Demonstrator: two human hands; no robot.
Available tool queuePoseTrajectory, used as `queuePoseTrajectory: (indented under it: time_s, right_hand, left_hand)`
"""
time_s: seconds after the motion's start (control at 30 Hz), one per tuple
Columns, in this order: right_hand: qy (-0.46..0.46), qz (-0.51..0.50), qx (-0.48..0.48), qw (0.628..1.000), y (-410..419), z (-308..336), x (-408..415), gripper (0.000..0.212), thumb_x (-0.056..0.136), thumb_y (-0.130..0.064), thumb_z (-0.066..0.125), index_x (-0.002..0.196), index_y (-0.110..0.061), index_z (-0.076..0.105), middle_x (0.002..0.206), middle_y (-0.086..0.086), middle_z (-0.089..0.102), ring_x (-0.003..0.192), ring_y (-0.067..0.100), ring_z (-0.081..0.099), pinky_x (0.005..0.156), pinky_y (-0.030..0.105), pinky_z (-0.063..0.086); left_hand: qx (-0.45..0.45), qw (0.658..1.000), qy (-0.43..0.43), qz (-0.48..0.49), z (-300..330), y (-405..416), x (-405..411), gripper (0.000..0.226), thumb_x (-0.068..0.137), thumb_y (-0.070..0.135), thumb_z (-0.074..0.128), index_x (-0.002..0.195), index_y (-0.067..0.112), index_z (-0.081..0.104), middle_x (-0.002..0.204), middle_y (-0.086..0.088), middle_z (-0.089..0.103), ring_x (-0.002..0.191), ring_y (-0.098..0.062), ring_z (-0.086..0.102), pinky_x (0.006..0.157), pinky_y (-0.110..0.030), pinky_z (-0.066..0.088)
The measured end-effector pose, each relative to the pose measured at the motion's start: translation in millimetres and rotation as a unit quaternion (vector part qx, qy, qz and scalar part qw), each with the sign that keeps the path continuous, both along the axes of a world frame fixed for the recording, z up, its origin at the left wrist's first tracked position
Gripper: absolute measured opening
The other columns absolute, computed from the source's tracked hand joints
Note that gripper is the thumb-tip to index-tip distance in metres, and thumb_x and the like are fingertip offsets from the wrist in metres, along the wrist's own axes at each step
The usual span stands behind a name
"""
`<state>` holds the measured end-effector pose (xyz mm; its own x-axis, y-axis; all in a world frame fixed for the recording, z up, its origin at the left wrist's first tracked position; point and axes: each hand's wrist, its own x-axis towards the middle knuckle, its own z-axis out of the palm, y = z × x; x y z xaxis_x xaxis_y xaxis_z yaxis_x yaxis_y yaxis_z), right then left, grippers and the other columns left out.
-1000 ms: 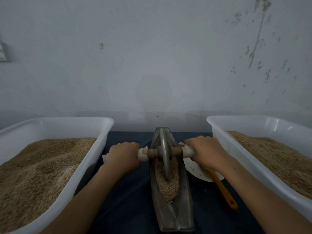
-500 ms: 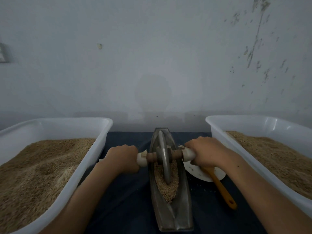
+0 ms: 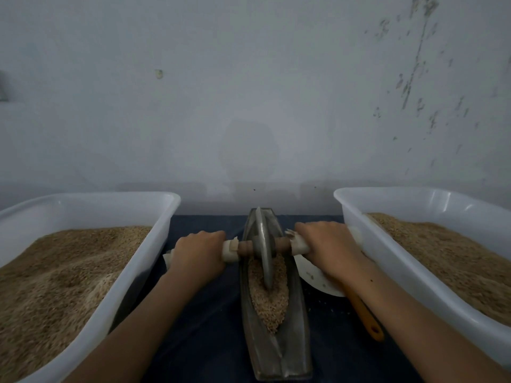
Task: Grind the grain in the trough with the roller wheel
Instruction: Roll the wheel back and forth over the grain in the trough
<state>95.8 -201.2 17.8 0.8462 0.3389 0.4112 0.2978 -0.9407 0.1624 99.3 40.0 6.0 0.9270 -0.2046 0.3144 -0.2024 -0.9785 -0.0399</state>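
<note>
A long metal trough (image 3: 298,333) lies lengthwise in front of me on a dark cloth, with brown grain (image 3: 272,302) piled in its groove. A thin metal roller wheel (image 3: 264,247) stands upright in the far half of the trough, its lower edge in the grain. A wooden axle with white-wrapped ends runs through the wheel. My left hand (image 3: 199,252) grips the left end of the axle. My right hand (image 3: 326,247) grips the right end.
Two white plastic tubs (image 3: 154,244) (image 3: 367,239) full of grain flank the trough closely. A white dish (image 3: 315,277) and an orange-handled tool (image 3: 365,316) lie under my right forearm. A grey wall stands just behind.
The wheel and both hands have shifted slightly toward me and then away along the trough; the grips on the axle stay the same.
</note>
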Motion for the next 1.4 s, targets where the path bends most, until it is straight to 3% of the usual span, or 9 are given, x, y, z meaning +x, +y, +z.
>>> queuePoseTrajectory:
  time_s: [0.13, 0.27, 0.43, 0.6, 0.77, 1.0, 1.1, 1.27, 1.4]
  right_hand:
    - [0.080, 0.014, 0.001, 0.997, -2, 11, -5, 0.011, 0.086, -0.026, 0.058, 0.085, -0.031, 0.048, 0.090, -0.005, 0.062, 0.085, 0.019, 0.060, 0.067, 0.031, 0.039]
    - [0.120, 0.019, -0.021, 0.992, -1, 17, -10, 0.014, 0.084, -0.025, 0.060, 0.085, -0.033, 0.048, 0.082, -0.007, 0.053, 0.082, 0.017, 0.057, 0.066, 0.028, 0.036]
    - [0.119, 0.011, -0.017, 0.993, 1, 13, -7, 0.009, 0.089, -0.029, 0.056, 0.085, -0.030, 0.048, 0.090, -0.003, 0.061, 0.087, 0.019, 0.060, 0.066, 0.029, 0.035]
    - [0.007, 0.011, 0.011, 1.000, 0, -6, 2, 0.008, 0.090, -0.027, 0.052, 0.092, -0.026, 0.045, 0.096, -0.004, 0.063, 0.088, 0.020, 0.060, 0.064, 0.031, 0.032]
    - [-0.002, 0.008, 0.013, 1.000, 0, -9, 4, 0.008, 0.090, -0.027, 0.053, 0.094, -0.025, 0.046, 0.098, -0.004, 0.063, 0.090, 0.020, 0.060, 0.065, 0.031, 0.033]
    - [0.167, 0.019, -0.016, 0.986, -1, 19, -11, 0.011, 0.085, -0.027, 0.062, 0.087, -0.032, 0.052, 0.087, -0.006, 0.058, 0.081, 0.016, 0.056, 0.066, 0.028, 0.037]
    - [0.189, 0.010, -0.033, 0.981, 0, 23, -12, 0.013, 0.084, -0.027, 0.063, 0.094, -0.031, 0.056, 0.085, -0.007, 0.056, 0.077, 0.013, 0.053, 0.063, 0.027, 0.036]
    - [0.089, 0.005, -0.007, 0.996, 0, 8, -5, 0.011, 0.087, -0.025, 0.054, 0.084, -0.029, 0.045, 0.088, -0.004, 0.060, 0.082, 0.020, 0.059, 0.064, 0.030, 0.036]
    - [0.007, 0.001, 0.021, 1.000, -2, -6, 2, 0.009, 0.089, -0.026, 0.052, 0.089, -0.027, 0.044, 0.093, -0.004, 0.063, 0.085, 0.021, 0.060, 0.061, 0.030, 0.030]
  left_hand:
    - [0.018, 0.996, 0.085, -0.012, 7, 3, 0, 0.015, 0.083, 0.037, 0.060, 0.084, 0.028, 0.047, 0.085, 0.008, 0.058, 0.079, -0.013, 0.057, 0.074, -0.028, 0.047]
    - [0.038, 0.989, 0.144, -0.013, 10, 4, -1, 0.020, 0.079, 0.039, 0.063, 0.088, 0.027, 0.050, 0.078, 0.010, 0.052, 0.076, -0.011, 0.054, 0.073, -0.028, 0.046]
    - [0.037, 0.995, 0.095, -0.016, 10, 2, -3, 0.019, 0.080, 0.039, 0.062, 0.089, 0.028, 0.050, 0.085, 0.008, 0.057, 0.080, -0.014, 0.057, 0.075, -0.030, 0.048]
    - [0.010, 0.998, -0.052, -0.033, 1, -1, -5, 0.018, 0.089, 0.040, 0.052, 0.097, 0.027, 0.044, 0.092, 0.006, 0.062, 0.082, -0.016, 0.061, 0.070, -0.030, 0.046]
    - [0.011, 0.998, -0.052, -0.019, 1, -3, -5, 0.019, 0.088, 0.041, 0.054, 0.100, 0.027, 0.048, 0.095, 0.005, 0.062, 0.085, -0.016, 0.061, 0.073, -0.030, 0.046]
    - [0.041, 0.992, 0.121, -0.007, 12, 2, -4, 0.026, 0.078, 0.039, 0.064, 0.099, 0.024, 0.057, 0.086, 0.007, 0.057, 0.078, -0.013, 0.054, 0.074, -0.028, 0.046]
    - [0.046, 0.990, 0.132, -0.005, 13, 1, -3, 0.029, 0.077, 0.039, 0.066, 0.101, 0.024, 0.058, 0.093, 0.005, 0.061, 0.082, -0.014, 0.056, 0.076, -0.029, 0.047]
    - [0.028, 0.998, 0.049, -0.010, 8, 0, -2, 0.020, 0.083, 0.038, 0.060, 0.098, 0.026, 0.053, 0.096, 0.004, 0.063, 0.088, -0.017, 0.061, 0.076, -0.031, 0.048]
    - [0.030, 0.999, -0.040, -0.012, 5, -2, -3, 0.015, 0.089, 0.036, 0.053, 0.098, 0.025, 0.047, 0.093, 0.003, 0.062, 0.083, -0.018, 0.060, 0.070, -0.030, 0.044]
